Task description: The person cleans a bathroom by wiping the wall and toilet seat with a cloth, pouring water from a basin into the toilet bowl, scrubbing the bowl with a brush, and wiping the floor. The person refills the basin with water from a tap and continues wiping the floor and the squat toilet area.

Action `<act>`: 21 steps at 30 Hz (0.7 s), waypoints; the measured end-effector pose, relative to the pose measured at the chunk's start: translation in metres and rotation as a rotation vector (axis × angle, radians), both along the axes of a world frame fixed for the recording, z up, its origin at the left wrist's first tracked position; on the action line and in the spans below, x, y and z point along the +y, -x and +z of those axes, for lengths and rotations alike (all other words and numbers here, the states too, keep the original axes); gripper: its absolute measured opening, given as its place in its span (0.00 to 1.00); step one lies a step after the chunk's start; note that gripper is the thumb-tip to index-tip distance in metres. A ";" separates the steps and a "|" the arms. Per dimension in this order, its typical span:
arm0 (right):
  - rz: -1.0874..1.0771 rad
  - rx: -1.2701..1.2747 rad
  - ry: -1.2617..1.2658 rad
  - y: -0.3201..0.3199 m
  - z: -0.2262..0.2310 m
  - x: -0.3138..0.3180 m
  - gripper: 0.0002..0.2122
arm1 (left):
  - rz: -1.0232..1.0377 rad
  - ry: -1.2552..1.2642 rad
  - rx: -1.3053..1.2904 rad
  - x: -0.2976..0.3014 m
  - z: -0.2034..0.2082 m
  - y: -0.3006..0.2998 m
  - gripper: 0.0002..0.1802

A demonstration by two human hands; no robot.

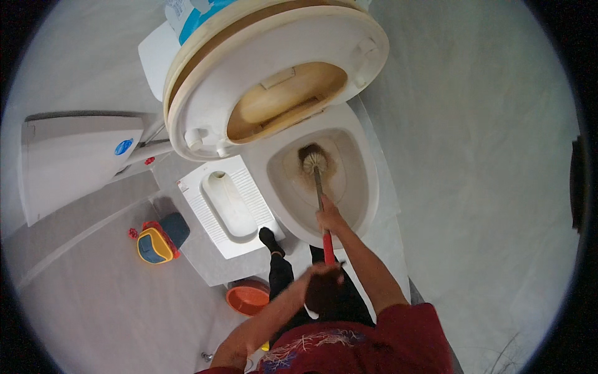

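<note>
A toilet brush with a red handle [328, 248] reaches down into a white toilet bowl [370, 206]. Its round pale brush head [314, 163] presses at the dark, stained drain hole in the bottom of the bowl. My right hand [329, 216] is closed around the shaft, just above the red grip. Lower down, my left hand [321, 283] is wrapped at the end of the handle; its fingers are partly blurred and in shadow. The toilet seat [212, 106] and lid stand raised behind the bowl, the seat yellowed around its opening.
Left of the bowl lies a white squat toilet [232, 240], with my dark-socked foot at its corner. A yellow and grey bin [156, 245] and an orange basin [247, 299] stand on the floor to the left. A white cistern [81, 159] hangs on the left wall.
</note>
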State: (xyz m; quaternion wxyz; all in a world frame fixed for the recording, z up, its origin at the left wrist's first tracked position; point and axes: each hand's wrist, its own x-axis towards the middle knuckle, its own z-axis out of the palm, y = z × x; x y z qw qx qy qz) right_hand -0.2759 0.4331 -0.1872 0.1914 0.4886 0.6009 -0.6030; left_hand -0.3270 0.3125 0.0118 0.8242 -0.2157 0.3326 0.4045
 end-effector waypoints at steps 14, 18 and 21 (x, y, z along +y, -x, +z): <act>-0.117 0.033 0.141 0.024 0.016 0.010 0.28 | 0.264 -0.128 -0.021 -0.018 -0.035 -0.009 0.22; -0.217 0.103 0.053 -0.004 0.030 -0.019 0.26 | -0.065 -0.006 0.090 -0.013 0.038 -0.008 0.18; -0.275 0.102 0.052 -0.005 0.025 -0.022 0.26 | 0.202 0.027 -0.107 -0.012 0.018 0.000 0.18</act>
